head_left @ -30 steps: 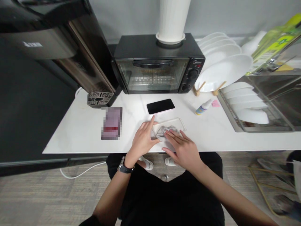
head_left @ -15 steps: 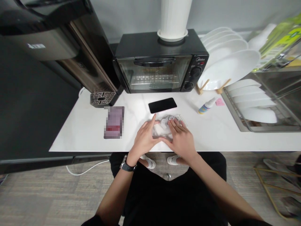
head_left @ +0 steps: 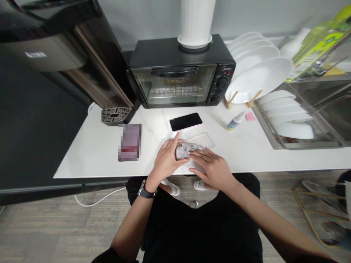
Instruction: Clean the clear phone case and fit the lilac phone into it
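Observation:
A clear phone case [head_left: 210, 141] lies on the white counter in front of me, its right end showing bare. My left hand [head_left: 166, 155] clasps the left end of the case, thumb along the near side and fingers at the far side. A crumpled light grey cloth [head_left: 182, 150] sits on the case between both hands. My right hand [head_left: 213, 167] presses the cloth with its fingertips, the thumb held apart below. Just beyond the case lies a phone [head_left: 186, 122] with a dark screen. A small spray bottle [head_left: 235, 121] stands to the right.
A pixelated purplish packet [head_left: 130, 142] lies left on the counter [head_left: 90, 153]. Behind are a drink dispenser [head_left: 115, 115] and a toaster oven [head_left: 175, 87]. Racked white plates [head_left: 260, 80], a pink sticky note [head_left: 250, 116] and a sink [head_left: 276, 140] with bowls are on the right.
My right hand has slid the cloth leftward along the case, baring the case's right end. My left hand stays at the left end. The whole view has shifted slightly.

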Available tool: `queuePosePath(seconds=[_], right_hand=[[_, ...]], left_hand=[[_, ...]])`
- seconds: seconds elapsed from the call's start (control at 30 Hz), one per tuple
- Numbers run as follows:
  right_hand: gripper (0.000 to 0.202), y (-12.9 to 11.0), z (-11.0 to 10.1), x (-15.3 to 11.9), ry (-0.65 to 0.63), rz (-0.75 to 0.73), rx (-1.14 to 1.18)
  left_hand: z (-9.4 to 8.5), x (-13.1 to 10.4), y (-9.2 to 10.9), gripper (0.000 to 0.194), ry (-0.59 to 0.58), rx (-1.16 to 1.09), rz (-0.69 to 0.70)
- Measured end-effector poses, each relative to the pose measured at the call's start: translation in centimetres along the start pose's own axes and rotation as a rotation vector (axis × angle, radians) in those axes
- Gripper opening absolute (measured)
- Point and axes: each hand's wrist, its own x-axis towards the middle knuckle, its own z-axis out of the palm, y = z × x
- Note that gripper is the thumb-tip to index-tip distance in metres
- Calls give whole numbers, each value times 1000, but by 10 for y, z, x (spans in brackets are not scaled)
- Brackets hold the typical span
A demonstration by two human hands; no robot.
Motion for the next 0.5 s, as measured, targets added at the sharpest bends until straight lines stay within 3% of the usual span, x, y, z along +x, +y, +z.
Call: queuePosePath(seconds=[0.3, 0.5], right_hand=[[55, 30, -3, -4, 128, 217, -255], [81, 8, 22, 26, 120, 216, -157]], left_hand=[[0, 0, 1, 119, -4, 5, -3], [1, 2, -3, 111, 0, 15, 4]])
